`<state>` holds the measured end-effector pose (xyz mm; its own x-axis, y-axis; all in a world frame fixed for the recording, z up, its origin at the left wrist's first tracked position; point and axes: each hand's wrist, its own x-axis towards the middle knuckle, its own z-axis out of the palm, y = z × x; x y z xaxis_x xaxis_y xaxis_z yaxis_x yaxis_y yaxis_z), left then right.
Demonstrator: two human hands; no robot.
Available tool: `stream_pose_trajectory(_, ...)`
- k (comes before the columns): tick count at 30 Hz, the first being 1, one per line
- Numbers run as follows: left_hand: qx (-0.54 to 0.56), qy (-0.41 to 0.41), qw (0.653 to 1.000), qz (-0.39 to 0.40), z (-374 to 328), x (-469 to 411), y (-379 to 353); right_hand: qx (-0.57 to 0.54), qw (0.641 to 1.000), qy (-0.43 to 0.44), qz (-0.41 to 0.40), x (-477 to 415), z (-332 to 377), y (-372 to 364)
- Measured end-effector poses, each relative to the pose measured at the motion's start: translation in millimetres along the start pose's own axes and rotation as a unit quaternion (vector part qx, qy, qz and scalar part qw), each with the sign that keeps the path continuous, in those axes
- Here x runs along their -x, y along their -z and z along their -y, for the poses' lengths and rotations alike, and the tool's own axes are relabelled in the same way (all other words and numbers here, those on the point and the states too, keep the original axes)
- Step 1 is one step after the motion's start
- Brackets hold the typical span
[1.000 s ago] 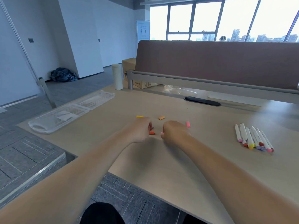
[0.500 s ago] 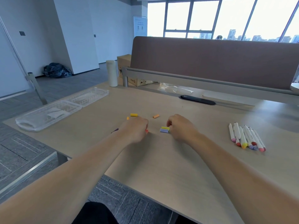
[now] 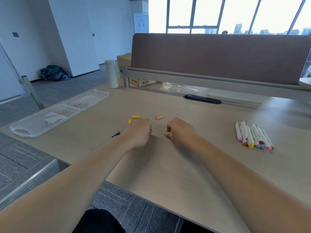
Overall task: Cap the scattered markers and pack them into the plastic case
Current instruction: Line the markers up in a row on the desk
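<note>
Left hand (image 3: pixel 138 132) grip: fingers curled down over a red cap (image 3: pixel 151 130); can't tell if it holds it. Right hand (image 3: pixel 180 132) grip pinches a lilac cap (image 3: pixel 166 133). Short plastic tube caps lie loose nearby: yellow cap (image 3: pixel 135 117), orange cap (image 3: pixel 159 117), purple cap (image 3: pixel 116 134). White-barrelled markers (image 3: pixel 252 137) bunched well apart on the right. Clear ribbed plastic case (image 3: pixel 55 113) open flat near the left edge. Worktop (image 3: pixel 168 165) smooth pale wood laminate. Brown fabric divider (image 3: pixel 218 59), grey carpet floor (image 3: pixel 25 162), big windows (image 3: pixel 210 14).

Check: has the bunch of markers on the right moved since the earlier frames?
No; the markers sit in the same place relative to the black cable slot.
</note>
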<state>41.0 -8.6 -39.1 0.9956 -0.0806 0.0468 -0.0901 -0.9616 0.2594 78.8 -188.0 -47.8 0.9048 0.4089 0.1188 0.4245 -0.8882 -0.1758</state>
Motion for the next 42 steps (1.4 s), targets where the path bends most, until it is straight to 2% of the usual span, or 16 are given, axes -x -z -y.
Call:
stream_pose_trajectory(9,0.040,-0.014,0.999,-0.033,-10.6,-2.4,8.9,-0.059,0.997,-0.031,-0.045,-1.9,-3.4,7.8)
stream_pose_trajectory(15,0.027,0.025,0.998,-0.055,-4.1,-5.3,19.1,-0.006,0.999,-0.032,0.013,-7.6,-5.2,11.2)
stream_pose_trajectory(21,-0.032,0.054,0.998,-0.031,-2.2,-11.8,18.0,0.001,0.999,-0.020,0.034,-12.0,-5.7,5.0)
stream_pose_trajectory(24,-0.028,0.061,0.998,-0.011,-1.1,-17.7,8.7,0.002,1.000,-0.019,0.017,-14.0,-8.0,-3.2)
stream_pose_trajectory(32,-0.070,0.054,0.996,-0.019,-7.6,-20.3,-1.7,0.006,1.000,-0.004,0.003,-12.3,-1.4,-7.8)
stream_pose_trajectory(36,-0.045,0.047,0.998,-0.024,-1.8,-9.6,8.0,-0.072,0.997,-0.013,-0.006,-9.3,9.4,-2.6)
stream_pose_trajectory(42,0.016,0.071,0.997,-0.039,28.1,18.6,39.7,-0.065,0.997,0.041,0.018,-17.0,46.7,-4.2)
